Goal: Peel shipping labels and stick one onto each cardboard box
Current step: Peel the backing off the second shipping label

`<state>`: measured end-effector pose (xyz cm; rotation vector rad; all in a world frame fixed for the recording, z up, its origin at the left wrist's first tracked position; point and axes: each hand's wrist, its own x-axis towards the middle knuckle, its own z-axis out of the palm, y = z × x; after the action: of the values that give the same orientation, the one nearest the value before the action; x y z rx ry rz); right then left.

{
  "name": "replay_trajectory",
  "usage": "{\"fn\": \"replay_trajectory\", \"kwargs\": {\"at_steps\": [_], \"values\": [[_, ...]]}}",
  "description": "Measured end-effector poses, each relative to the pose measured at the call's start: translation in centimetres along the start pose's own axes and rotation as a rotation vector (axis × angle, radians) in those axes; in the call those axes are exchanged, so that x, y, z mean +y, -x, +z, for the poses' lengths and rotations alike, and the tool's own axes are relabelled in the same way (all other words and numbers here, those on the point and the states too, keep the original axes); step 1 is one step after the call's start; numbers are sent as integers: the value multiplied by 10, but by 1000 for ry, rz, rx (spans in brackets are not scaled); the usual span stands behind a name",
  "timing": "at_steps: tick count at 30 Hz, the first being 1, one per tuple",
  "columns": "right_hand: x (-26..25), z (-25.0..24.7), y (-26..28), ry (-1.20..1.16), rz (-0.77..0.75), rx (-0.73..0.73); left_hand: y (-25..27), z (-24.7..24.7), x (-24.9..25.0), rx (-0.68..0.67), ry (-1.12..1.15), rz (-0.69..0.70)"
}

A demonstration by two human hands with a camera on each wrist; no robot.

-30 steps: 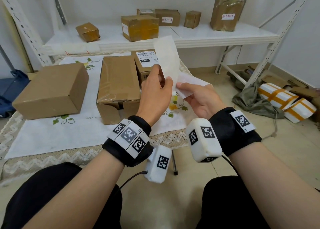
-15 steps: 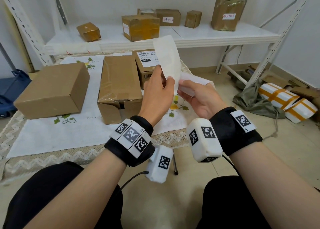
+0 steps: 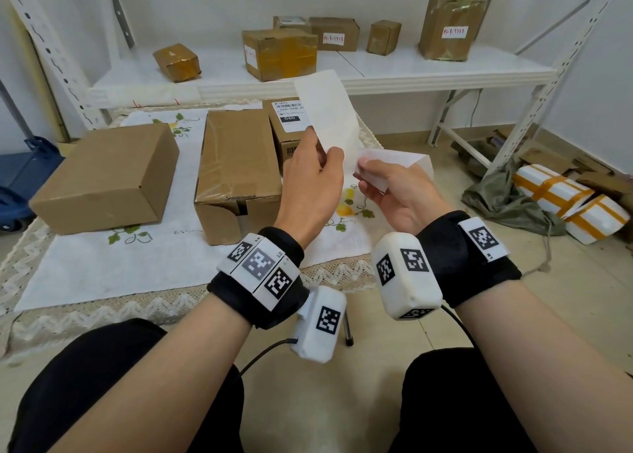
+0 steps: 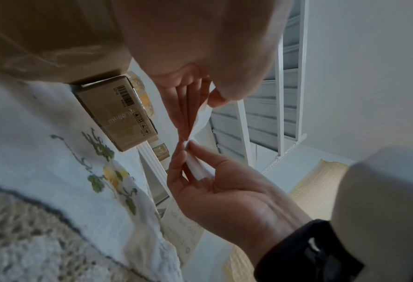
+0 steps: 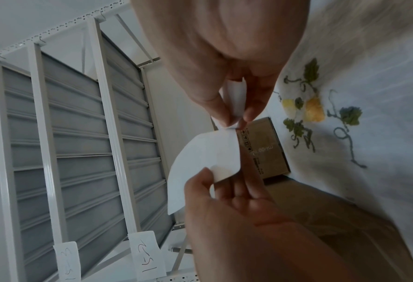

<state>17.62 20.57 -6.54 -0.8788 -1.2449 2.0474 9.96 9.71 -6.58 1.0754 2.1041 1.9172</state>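
Step in hand: peeling. Both hands are up in front of the chest, close together, fingertips almost touching, each pinched on paper. Left hand [image 3: 313,175] pinches the bottom corner of the tall white strip [image 3: 329,110] that stands upright; right hand [image 3: 394,192] pinches the folded white sheet [image 3: 397,159] that lies out to the right. Probably label in one hand and backing in the other, but which is which I can't tell, the wrist views only show plain white paper at the pinch

Next move, as I judge it: draw the two hands apart to finish the separation, keep the sticky face off the fingers, then carry the label to a bare box

Just beyond the hands, on the embroidered cloth [image 3: 102,267]: the middle box [image 3: 239,158] with a taped top and no label visible, nearest target. Left of it, apart, the plain box [image 3: 106,175], top also bare. Behind, the small box [image 3: 284,134] already carries a printed label [image 3: 289,115]

Room: open air above both bare tops, nothing overhangs them. The shelf [image 3: 411,75] edge sits further back, above the small box, with more parcels on it, out of the path
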Motion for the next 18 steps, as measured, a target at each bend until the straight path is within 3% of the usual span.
{"fn": "replay_trajectory", "kwargs": {"at_steps": [12,18], "values": [[-2,-1,0,-69,23,13,-1,-3,6,10,92,-68],[-5,-8,-2,-76,5,114,-4,-13,14,70,217,-119]]}}
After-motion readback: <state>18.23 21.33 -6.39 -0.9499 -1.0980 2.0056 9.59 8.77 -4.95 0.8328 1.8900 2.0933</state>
